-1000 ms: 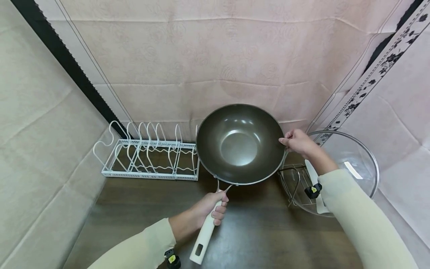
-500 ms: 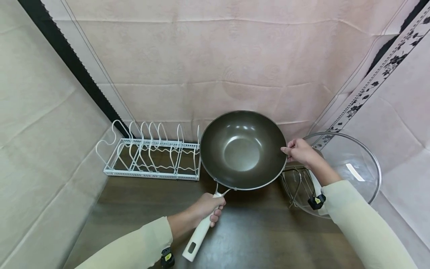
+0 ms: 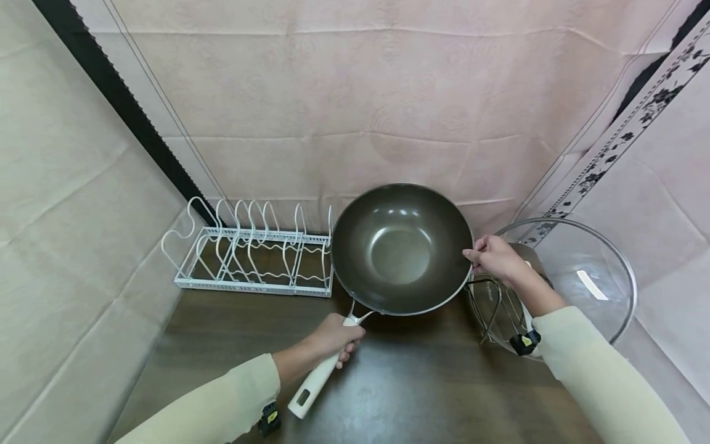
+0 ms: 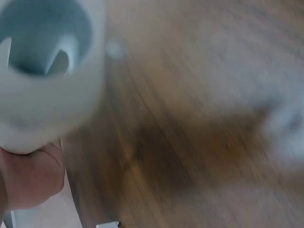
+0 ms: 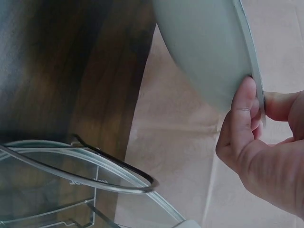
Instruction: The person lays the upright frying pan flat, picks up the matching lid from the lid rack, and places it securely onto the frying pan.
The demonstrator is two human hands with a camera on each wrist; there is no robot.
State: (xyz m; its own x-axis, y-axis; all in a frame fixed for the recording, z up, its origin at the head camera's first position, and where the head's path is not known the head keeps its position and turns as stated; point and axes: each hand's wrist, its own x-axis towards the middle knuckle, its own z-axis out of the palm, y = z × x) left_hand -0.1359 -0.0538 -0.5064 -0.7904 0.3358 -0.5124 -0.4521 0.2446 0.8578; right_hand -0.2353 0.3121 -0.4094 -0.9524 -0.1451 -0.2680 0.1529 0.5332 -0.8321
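One wok (image 3: 402, 250) held over the tabletop (image 3: 399, 388), just right of the white rack (image 3: 255, 288). Left hand (image 3: 335, 339) wrapped round the handle (image 3: 315, 382), long axis slanting leftward, back toward the person. Right hand (image 3: 497, 258), nearer the glass lid (image 3: 577, 265): narrow grip, pinching the wok's right rim (image 5: 253, 57).
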